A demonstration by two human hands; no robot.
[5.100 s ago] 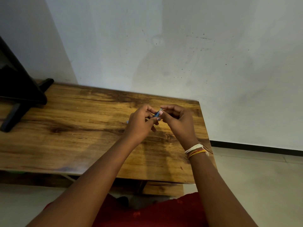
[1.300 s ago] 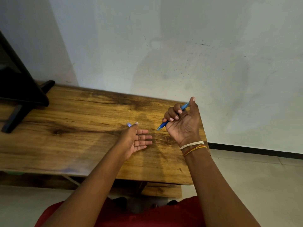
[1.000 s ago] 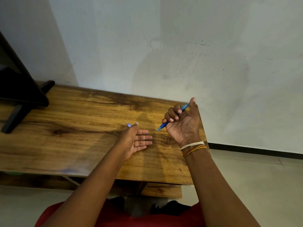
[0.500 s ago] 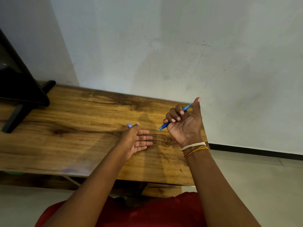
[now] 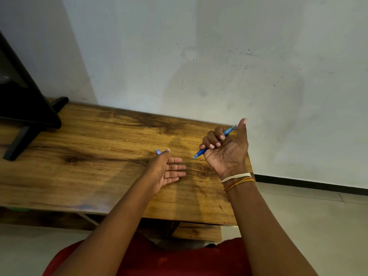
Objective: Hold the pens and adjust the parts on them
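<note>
- the right hand [image 5: 225, 154] was raised above the right end of the wooden table [image 5: 95, 156], palm toward the camera, with its fingers curled round a blue pen [image 5: 214, 142] and the thumb standing straight up.
- the pen lay slanted across that fist, its writing tip pointing down and to the left, toward the other hand, and its back end resting beside the thumb.
- the pen was held in the air, clear of the tabletop.
- thread bands [image 5: 237, 179], white, red and yellow, circled the right wrist.
- the left hand [image 5: 166, 170] was held out flat, palm up and a little tilted, fingers straight and relaxed, grasping nothing.
- a small blue cap [image 5: 158, 151] showed just beyond the left hand's thumb edge; whether it touched the hand or lay on the table could not be told.
- the two hands were near each other but apart, the pen tip just short of the left fingertips.
- a black stand [image 5: 29, 116] stood at the table's far left.
- a pale wall [image 5: 219, 56] rose behind the table, with a tiled floor [image 5: 308, 216] at right.
- red clothing [image 5: 159, 259] filled the bottom edge.
</note>
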